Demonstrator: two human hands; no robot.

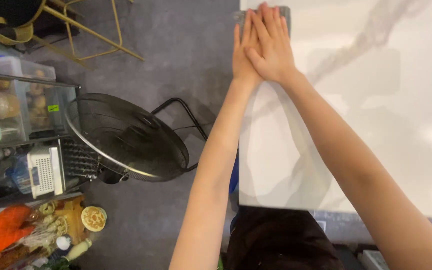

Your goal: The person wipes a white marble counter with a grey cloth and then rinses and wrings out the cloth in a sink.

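Observation:
Both my arms reach far forward over a white marble-patterned countertop. My left hand lies flat at the counter's far left corner, and my right hand rests on top of it, fingers stretched out. Under both palms is a grey cloth, of which only the edges show beyond my fingertips. The cloth sits right at the counter's left edge.
A black floor fan stands tilted on the grey floor left of the counter. Further left a shelf unit holds clear boxes, jars and an orange oven mitt. Gold chair legs stand at the top left.

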